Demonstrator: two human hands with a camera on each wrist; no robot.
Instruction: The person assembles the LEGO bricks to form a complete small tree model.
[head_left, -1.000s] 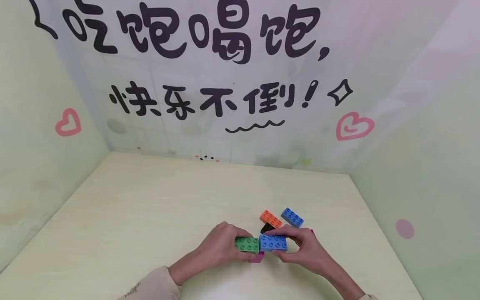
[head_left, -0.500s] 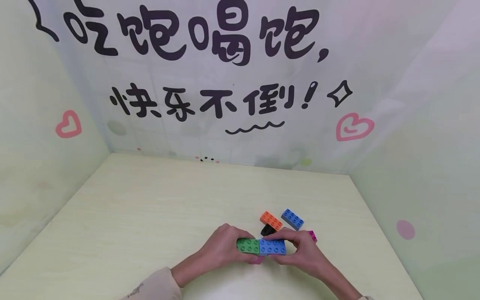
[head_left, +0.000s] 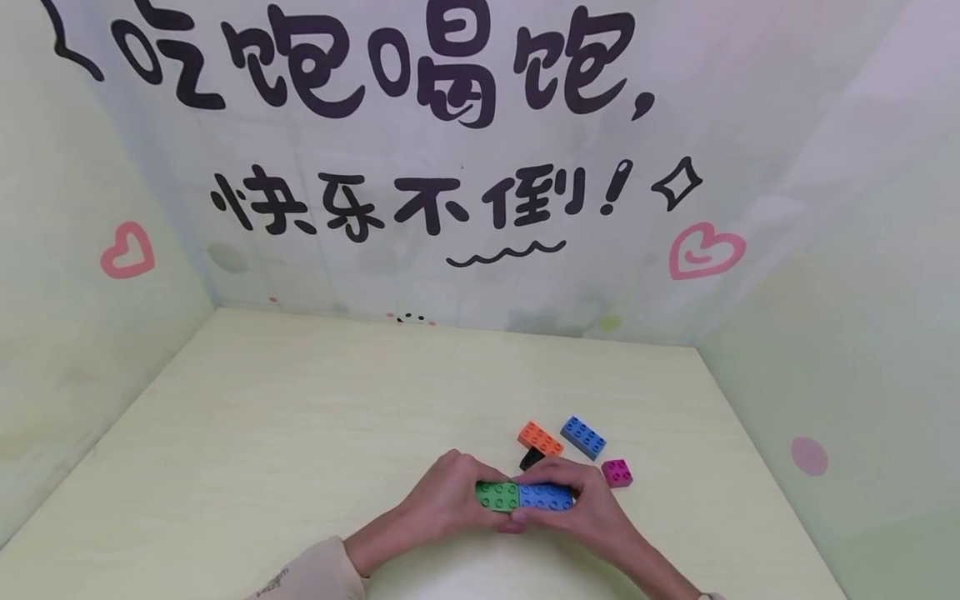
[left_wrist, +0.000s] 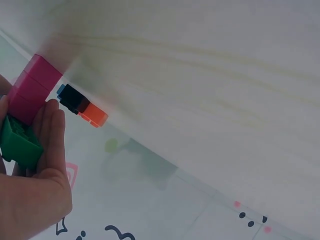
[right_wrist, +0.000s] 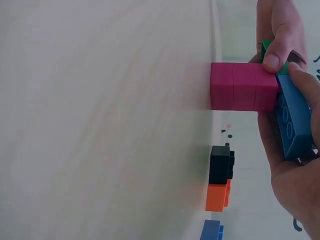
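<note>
In the head view, my left hand (head_left: 442, 500) grips a green brick (head_left: 497, 497) between thumb and fingers. Beside it, my right hand (head_left: 603, 512) grips a light blue brick (head_left: 545, 498), and its fingertips reach to the seam between the two. The bricks lie end to end, studs up. Under that seam stands a column of three pink bricks (right_wrist: 243, 86), seen side-on in the right wrist view. A thumb of the left hand lies against the column's top. The left wrist view shows the green brick (left_wrist: 21, 142) right at the pink column (left_wrist: 35, 90).
Behind the hands, an orange brick (head_left: 541, 437) sits on a black brick (head_left: 531, 458). A darker blue brick (head_left: 583, 437) lies to their right, and a small pink brick (head_left: 617, 473) is beyond my right hand. A printed wall (head_left: 345, 275) bounds the table (head_left: 300, 400) at the back.
The blue brick has come down flush against the green one. My right hand has shifted left, its fingers now across the seam, and the small pink brick has come fully into view.
</note>
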